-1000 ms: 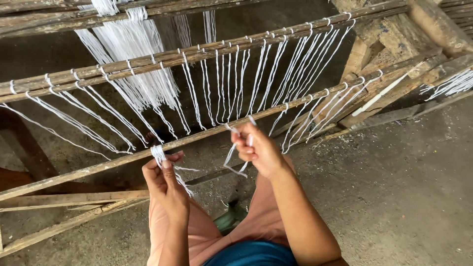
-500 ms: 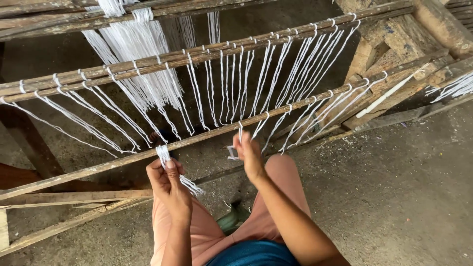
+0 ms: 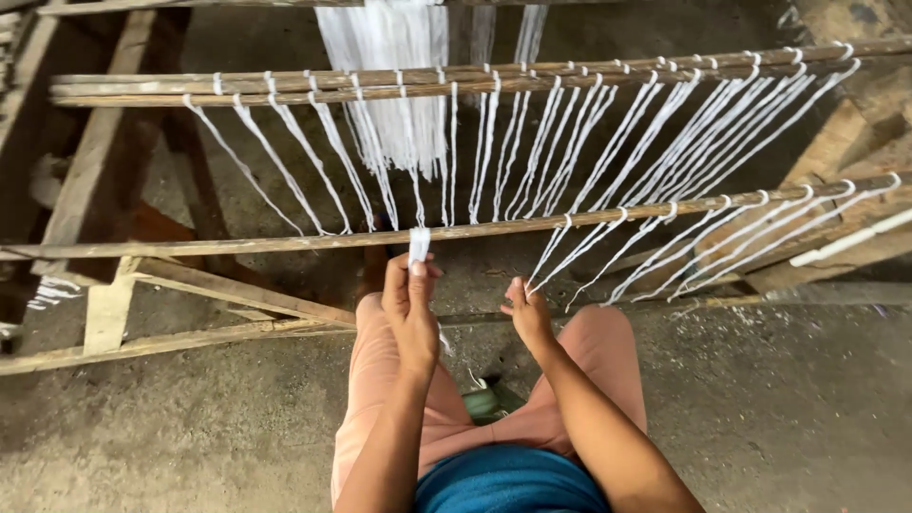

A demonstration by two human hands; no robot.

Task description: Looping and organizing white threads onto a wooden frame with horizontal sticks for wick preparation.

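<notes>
Left hand (image 3: 410, 302) raised, fingers pinched on white strand bundle (image 3: 419, 243); right hand (image 3: 528, 312) seemingly nipping thread (image 3: 551, 264) under lower rod (image 3: 285, 242).

A wooden frame (image 3: 285, 241) of horizontal rods carries looped white cords (image 3: 570, 152), standing on the concrete floor (image 3: 779, 418).
</notes>
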